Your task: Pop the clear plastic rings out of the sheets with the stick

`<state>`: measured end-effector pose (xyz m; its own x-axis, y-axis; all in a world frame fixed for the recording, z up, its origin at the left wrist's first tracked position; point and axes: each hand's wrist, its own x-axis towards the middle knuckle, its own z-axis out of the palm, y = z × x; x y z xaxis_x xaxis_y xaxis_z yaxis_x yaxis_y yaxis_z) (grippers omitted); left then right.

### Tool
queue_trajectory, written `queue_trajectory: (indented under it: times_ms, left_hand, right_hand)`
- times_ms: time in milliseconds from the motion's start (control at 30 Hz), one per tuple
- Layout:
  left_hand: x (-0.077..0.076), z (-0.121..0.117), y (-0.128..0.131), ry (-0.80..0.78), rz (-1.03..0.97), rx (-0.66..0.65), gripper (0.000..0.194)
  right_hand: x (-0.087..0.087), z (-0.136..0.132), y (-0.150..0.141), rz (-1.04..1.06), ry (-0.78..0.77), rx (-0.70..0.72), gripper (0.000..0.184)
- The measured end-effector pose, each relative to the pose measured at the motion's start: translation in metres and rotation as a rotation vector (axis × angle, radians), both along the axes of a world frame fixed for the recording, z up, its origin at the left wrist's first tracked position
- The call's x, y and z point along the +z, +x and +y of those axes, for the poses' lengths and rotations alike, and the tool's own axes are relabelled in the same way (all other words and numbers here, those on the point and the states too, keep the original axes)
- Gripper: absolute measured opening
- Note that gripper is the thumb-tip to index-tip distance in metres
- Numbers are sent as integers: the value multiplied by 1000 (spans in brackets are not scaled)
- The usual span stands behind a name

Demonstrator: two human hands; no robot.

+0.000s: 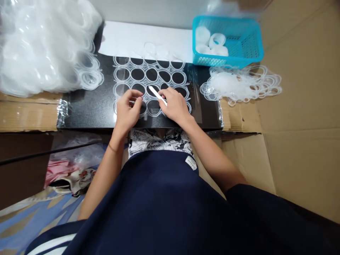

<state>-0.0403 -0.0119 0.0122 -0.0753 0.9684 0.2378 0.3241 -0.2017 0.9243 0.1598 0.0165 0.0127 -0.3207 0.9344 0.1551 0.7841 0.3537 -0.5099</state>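
A sheet of clear plastic rings [137, 74], joined in rows, lies flat on the black tabletop [87, 109]. My right hand [174, 103] is closed round a slim white stick-shaped tool [157, 94], its tip pointing up and left over the rings; the tool's exact kind is not clear. At the lower left of the sheet, my left hand [128, 109] has its fingers curled, with thumb and forefinger nearly together. Whatever may be between those fingertips is too small to make out.
Bundles of clear plastic rings [39, 49] heap up at the left. A blue basket [252, 60] at the back right holds several white rolls. Loose ring strips [239, 83] lie before it. White paper [146, 35] lies behind the sheet; a cardboard wall [300, 88] stands right.
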Motion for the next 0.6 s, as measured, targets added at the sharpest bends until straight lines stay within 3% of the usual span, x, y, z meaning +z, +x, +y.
queue_trajectory:
  times_ms: [133, 267, 433, 600]
  left_hand:
    - [-12, 11, 7, 121, 283, -101, 10]
    - [-15, 4, 6, 120, 515, -127, 16]
    - [-10, -6, 8, 109, 711, -151, 24]
    - [-9, -6, 7, 94, 694, -135, 23]
  right_hand:
    - [7, 10, 4, 28, -58, 23, 26]
    - [12, 19, 21, 142, -57, -3, 28]
    - [20, 9, 42, 507, -252, -22, 54]
    - [31, -5, 42, 969, -542, 48, 46]
